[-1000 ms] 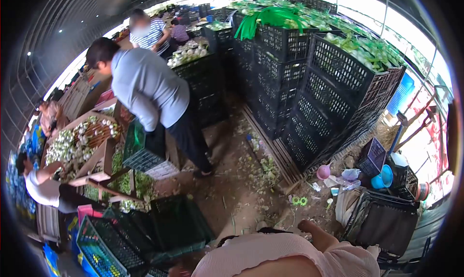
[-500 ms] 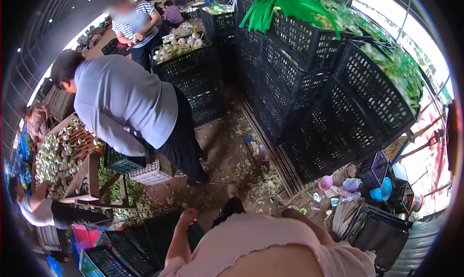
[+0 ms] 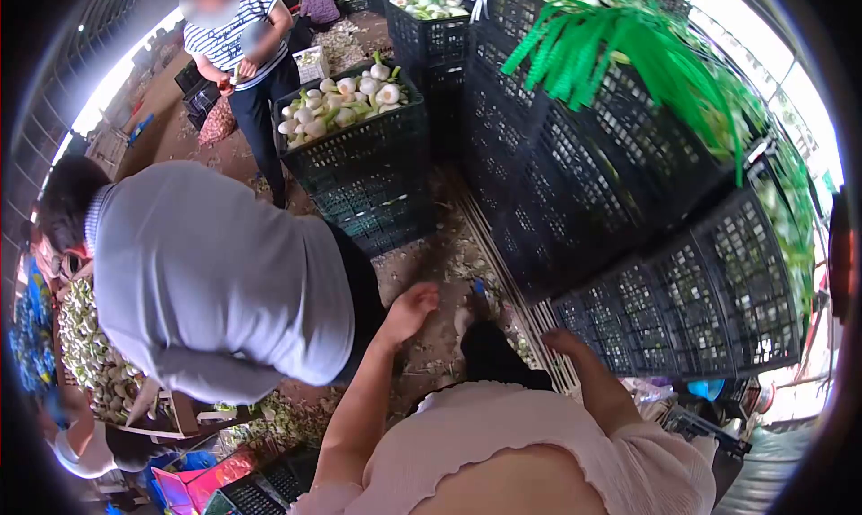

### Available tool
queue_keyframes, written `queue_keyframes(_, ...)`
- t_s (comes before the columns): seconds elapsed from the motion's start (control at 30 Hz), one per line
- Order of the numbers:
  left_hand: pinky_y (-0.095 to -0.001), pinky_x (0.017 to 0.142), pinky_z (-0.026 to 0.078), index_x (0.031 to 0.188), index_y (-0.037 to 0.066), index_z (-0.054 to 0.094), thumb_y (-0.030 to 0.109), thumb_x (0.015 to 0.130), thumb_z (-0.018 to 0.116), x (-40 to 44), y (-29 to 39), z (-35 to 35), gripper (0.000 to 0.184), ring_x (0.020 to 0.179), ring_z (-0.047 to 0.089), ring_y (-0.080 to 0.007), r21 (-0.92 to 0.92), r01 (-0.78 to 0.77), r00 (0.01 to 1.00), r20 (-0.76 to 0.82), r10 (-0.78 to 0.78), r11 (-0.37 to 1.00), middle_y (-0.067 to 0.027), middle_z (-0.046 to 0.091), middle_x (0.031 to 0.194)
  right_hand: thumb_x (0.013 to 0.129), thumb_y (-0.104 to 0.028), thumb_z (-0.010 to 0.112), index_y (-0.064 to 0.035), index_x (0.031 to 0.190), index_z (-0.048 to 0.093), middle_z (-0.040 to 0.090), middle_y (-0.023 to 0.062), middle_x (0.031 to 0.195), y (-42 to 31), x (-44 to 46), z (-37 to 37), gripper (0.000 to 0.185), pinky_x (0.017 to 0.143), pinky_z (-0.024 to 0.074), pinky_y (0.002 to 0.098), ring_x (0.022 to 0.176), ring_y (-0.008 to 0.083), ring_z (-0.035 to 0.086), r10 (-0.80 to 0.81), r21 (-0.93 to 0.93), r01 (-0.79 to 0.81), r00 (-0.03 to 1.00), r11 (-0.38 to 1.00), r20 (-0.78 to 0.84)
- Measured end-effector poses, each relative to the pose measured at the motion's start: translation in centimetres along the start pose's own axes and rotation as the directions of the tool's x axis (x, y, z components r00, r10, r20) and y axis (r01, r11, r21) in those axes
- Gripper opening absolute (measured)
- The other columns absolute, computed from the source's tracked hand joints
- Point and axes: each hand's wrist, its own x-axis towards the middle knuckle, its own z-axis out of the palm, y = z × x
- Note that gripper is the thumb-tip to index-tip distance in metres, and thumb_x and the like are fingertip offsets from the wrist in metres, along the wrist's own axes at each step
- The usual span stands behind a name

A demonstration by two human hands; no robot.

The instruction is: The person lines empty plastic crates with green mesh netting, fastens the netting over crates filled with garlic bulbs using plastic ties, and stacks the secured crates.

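Note:
My left hand [image 3: 415, 308] hangs in front of me over the littered ground, close to the dark trousers of a person in a grey top [image 3: 211, 272]. Its fingers look loosely spread and nothing shows in them. My right hand [image 3: 561, 340] is low on my other side, near some long thin poles [image 3: 521, 313] on the floor and a stack of black crates [image 3: 593, 174]. That hand is in shadow and its fingers are hard to make out. Ahead, a black crate [image 3: 359, 147] is heaped with white bulbs [image 3: 341, 102] with short green stems.
Green mesh strips [image 3: 611, 48] hang over the tall crates on the right. A person in a striped shirt [image 3: 238, 30] stands ahead beyond the bulb crate. Left, more bulbs lie on a wooden table [image 3: 166, 407]. A pink container [image 3: 184, 488] stands at lower left.
I have moved forward: the bulb crate, the crate stack and the person in grey look nearer. My left hand has swung up and forward; my right hand also sits higher in view.

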Motion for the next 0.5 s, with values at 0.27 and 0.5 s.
queue_keyframes(0.27, -0.0253, 0.063, 0.040, 0.108, 0.007, 0.046, 0.020, 0.080, 0.051, 19.0, 3.6, -13.0, 0.032, 0.078, 0.047, -0.0094, -0.448, -0.170, 0.744, -0.642, -0.184, 0.878, -0.0001, 0.050, 0.088, 0.081, -0.037, 0.049, -0.0140, 0.105, 0.051, 0.051, -0.0034, 0.089, -29.5, 27.7, -12.3, 0.033, 0.064, 0.0414, 0.0252, 0.079, 0.0075, 0.046, -0.246, 0.459, 0.234, 0.969, 0.857, -0.035)
queue_keyframes(0.5, -0.0430, 0.091, 0.031, 0.120, 0.008, 0.034, 0.033, 0.082, 0.044, 27.3, -3.5, -27.4, 0.047, 0.110, 0.036, -0.0280, -0.725, -0.350, 0.394, -0.688, -0.609, 0.593, -0.0129, 0.035, 0.120, 0.079, -0.050, 0.046, -0.0130, 0.128, 0.028, 0.029, 0.0056, 0.131, -43.9, 44.7, -15.3, 0.064, 0.088, 0.0346, 0.0458, 0.120, 0.0256, 0.028, -0.071, 0.695, 0.076, 0.997, 0.715, -0.035)
